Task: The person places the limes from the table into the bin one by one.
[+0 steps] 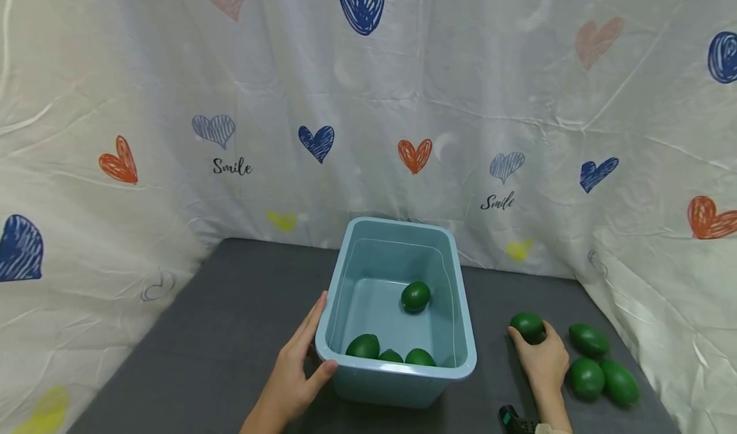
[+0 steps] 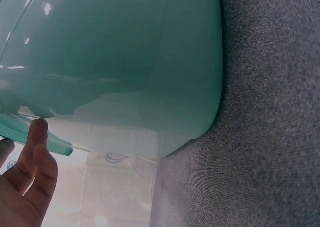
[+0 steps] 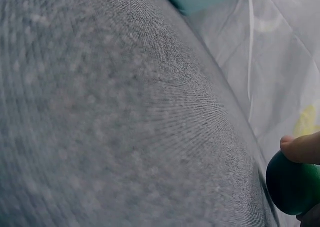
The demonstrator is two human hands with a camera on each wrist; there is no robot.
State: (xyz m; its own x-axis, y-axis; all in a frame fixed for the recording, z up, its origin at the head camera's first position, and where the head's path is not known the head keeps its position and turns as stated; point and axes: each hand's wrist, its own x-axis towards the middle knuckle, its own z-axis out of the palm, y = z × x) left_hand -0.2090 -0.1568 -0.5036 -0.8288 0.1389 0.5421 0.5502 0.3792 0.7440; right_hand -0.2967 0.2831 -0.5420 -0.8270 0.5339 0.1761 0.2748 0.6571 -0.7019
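Observation:
My right hand (image 1: 541, 357) pinches a smooth, dark green oval fruit (image 1: 526, 327) between thumb and fingers, right of the bin. In the right wrist view the same fruit (image 3: 292, 184) shows below a fingertip; whether it touches the table I cannot tell. A light blue plastic bin (image 1: 403, 373) stands upright in the middle. One green fruit (image 1: 415, 296) lies on its floor, and several more (image 1: 363, 345) are by its near wall, partly hidden by the rim. My left hand (image 1: 293, 370) rests against the bin's left rim, fingers extended, thumb at the near corner.
Just right of my right hand, three loose green fruits (image 1: 618, 383) lie close together on the dark grey table (image 1: 253, 306). A white curtain (image 1: 357, 88) printed with hearts hangs behind the table and along both sides. The bin's far end is close to it.

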